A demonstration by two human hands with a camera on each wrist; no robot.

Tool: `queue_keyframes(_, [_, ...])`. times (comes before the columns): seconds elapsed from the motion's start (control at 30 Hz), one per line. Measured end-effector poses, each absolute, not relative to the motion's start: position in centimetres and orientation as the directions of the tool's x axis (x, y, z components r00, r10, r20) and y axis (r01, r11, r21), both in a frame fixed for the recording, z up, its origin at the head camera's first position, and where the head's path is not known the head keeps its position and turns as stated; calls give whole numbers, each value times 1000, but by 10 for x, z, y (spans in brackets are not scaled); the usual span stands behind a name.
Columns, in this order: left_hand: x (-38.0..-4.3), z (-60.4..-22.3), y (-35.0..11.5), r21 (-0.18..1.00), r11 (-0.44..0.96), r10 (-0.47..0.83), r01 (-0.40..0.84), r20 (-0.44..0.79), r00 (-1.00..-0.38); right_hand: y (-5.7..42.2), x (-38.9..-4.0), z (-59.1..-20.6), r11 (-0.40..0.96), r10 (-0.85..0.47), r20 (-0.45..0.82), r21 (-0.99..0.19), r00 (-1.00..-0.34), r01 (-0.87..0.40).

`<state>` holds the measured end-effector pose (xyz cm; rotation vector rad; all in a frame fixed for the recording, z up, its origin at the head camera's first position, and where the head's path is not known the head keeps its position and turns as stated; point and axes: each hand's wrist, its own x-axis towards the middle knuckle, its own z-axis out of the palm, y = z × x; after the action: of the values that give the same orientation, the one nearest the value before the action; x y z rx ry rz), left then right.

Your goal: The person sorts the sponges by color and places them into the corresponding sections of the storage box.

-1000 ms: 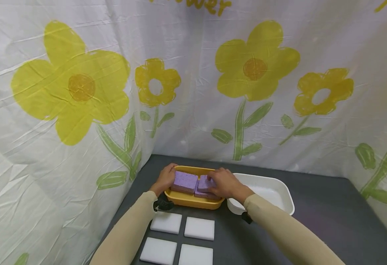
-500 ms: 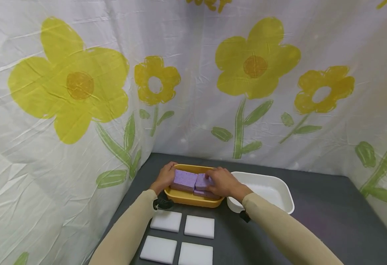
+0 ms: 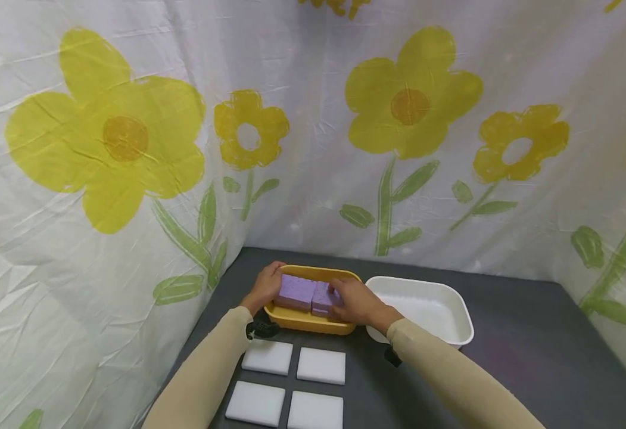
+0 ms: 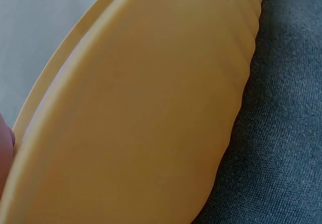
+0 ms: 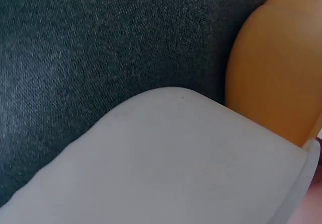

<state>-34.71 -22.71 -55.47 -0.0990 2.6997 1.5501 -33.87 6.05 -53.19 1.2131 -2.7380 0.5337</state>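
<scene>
In the head view, a yellow tub (image 3: pixel 307 325) holds purple sponges: one block (image 3: pixel 296 291) on the left and a purple sponge (image 3: pixel 320 298) beside it on the right. My left hand (image 3: pixel 265 287) grips the tub's left end at the rim. My right hand (image 3: pixel 360 301) reaches over the tub's right end and pinches the right sponge, covering part of it. In the left wrist view the tub's wall (image 4: pixel 151 103) fills most of the picture, with a bit of a hand at the rim. The right wrist view mostly shows the outside of a white tub (image 5: pixel 176 153).
The white tub (image 3: pixel 447 333) stands just right of the yellow one, under my right forearm. Several white sponge pads (image 3: pixel 321 366) lie in two rows in front, on the dark table (image 3: pixel 527 333). A flowered curtain (image 3: pixel 313 196) hangs behind and at the sides.
My right hand has shifted the right purple sponge, which sat offset on another one; it is now lower and lined up, hiding the lower sponge's edge. My left hand stays at the tub.
</scene>
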Motion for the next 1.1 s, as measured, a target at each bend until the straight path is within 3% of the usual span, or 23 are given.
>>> queue_keyframes(0.23, [-351, -555, -230, 873, 482, -21, -74, -73, -997, 64, -320, -503, 663, -679, 141, -305, -721, -684])
queue_keyframes(0.33, [-352, -554, -235, 901, 423, -14, -99, -103, -995, 75, -319, -494, 669, -674, 161, -281, -721, -688])
queue_keyframes(0.5, [-357, -549, -245, 952, 256, -19, -167, -167, -986, 116, -325, -482, 682, -619, 242, -307, -747, -664])
queue_keyframes(0.63, [-358, -541, -249, 973, 182, -58, -143, -134, -989, 167, -328, -471, 731, -518, 266, -357, -813, -582])
queue_keyframes(0.83, [-347, -517, -264, 927, 369, -124, 61, 114, -986, 232, -331, -458, 795, -370, 222, -426, -902, -432])
queue_keyframes(0.97, [-333, -496, -265, 849, 500, -80, 170, 241, -967, 264, -328, -462, 823, -304, 195, -439, -932, -360])
queue_keyframes(1.1, [-310, -473, -254, 821, 507, 39, 263, 283, -958, 283, -327, -472, 835, -259, 175, -455, -950, -311])
